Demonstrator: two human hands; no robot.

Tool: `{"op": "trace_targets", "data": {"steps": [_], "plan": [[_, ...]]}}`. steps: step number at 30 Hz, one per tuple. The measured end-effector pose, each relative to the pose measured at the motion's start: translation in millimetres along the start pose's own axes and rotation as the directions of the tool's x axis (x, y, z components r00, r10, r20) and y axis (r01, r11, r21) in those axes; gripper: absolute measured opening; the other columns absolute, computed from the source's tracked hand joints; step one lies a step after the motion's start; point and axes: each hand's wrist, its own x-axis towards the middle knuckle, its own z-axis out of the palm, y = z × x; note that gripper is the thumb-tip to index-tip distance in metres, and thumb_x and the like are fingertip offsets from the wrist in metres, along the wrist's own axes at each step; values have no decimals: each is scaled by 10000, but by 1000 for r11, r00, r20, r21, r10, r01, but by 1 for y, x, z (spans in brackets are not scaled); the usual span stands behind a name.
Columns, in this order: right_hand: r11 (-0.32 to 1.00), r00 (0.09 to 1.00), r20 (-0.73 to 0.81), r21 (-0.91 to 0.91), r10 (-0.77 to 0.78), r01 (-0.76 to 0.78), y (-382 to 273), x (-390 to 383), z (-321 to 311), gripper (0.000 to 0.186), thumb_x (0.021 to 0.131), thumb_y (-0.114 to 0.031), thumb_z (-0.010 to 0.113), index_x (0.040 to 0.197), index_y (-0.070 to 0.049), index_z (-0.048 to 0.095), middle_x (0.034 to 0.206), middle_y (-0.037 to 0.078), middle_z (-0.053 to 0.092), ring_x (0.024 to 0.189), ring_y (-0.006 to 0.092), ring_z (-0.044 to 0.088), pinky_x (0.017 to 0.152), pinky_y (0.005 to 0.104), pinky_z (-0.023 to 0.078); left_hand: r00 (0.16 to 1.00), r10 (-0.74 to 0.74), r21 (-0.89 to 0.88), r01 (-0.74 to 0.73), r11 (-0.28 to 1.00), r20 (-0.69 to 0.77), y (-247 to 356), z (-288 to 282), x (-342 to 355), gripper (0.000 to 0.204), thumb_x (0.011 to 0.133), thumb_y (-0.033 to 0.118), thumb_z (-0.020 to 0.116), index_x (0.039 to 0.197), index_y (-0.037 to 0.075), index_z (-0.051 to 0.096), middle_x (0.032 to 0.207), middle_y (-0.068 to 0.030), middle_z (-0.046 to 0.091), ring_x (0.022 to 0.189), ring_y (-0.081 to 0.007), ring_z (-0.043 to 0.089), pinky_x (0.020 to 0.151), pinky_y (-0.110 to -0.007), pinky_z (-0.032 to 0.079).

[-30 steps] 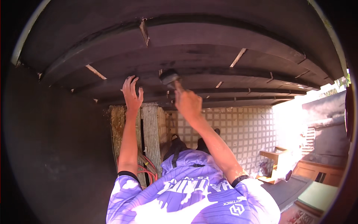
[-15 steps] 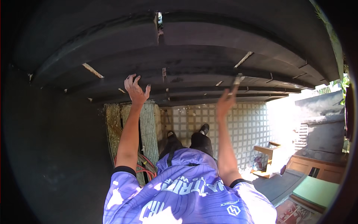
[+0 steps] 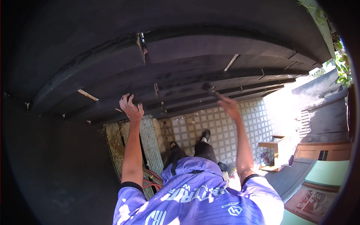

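My right hand [image 3: 229,107] is closed around the handle of a paintbrush [image 3: 213,91]. The brush is smeared by motion, and its dark head lies at or close to the black boards [image 3: 187,62] in front of me. I cannot tell whether the bristles touch. To the left, my left hand [image 3: 131,108] is raised beside the lower boards with its fingers apart and bent, holding nothing. Dark smudges show on its fingertips. The boards run in long overlapping rows, with pale unpainted strips at some joints.
Below my left arm stands a stack of corrugated sheets [image 3: 152,135], with red hose or cable [image 3: 152,183] next to it. The floor is tiled [image 3: 191,122]. A wooden stool [image 3: 275,152] stands at the right, near an orange-brown door [image 3: 318,152]. A dark wall [image 3: 56,161] is at left.
My right hand has swung the paintbrush leftward, and its head now points up and left. The left hand has dropped slightly, still spread. The whole view has tilted a little.
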Motion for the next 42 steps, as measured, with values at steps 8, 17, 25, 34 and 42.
{"op": "trace_targets", "data": {"steps": [8,17,25,34,42], "plan": [[936,684,-645,301,341,-182,34,-17,-95,451,946,-184,544,1385,-87,509,571,-79,373,450,24,287,389,247,232,999,-42,2,42,999,34,5,-3,4,440,991,433,378,1216,62,451,1246,-178,446,1116,-382,429,961,-547,317],[955,964,-150,236,218,-179,-118,-52,171,592,844,10,489,1428,-22,404,1299,153,599,1098,148,594,944,281,441,999,-46,-73,48,996,19,11,0,7,557,1005,487,311,1291,20,408,1222,-197,435,1111,-380,429,888,-499,449],[922,955,100,249,279,-295,-42,-15,43,496,853,-181,704,1303,-22,567,1253,125,628,1105,147,581,957,288,450,999,-7,-37,9,999,54,8,-19,5,581,990,471,285,1193,-14,530,1259,-178,476,1131,-403,448,951,-526,356],[930,650,-666,242,366,-276,81,2,-193,439,892,-249,637,1305,-105,597,702,21,589,594,138,500,571,332,427,997,18,-53,-14,998,77,20,-19,13,587,994,478,295,1200,-22,522,1278,-192,466,1156,-406,437,966,-531,350],[956,798,-554,279,237,-90,-37,-19,83,593,812,-30,499,1402,8,450,787,35,589,703,100,509,672,288,456,1000,12,35,-13,999,25,17,-16,8,564,987,488,302,1206,10,505,1265,-199,477,1145,-407,443,956,-542,338]]}}
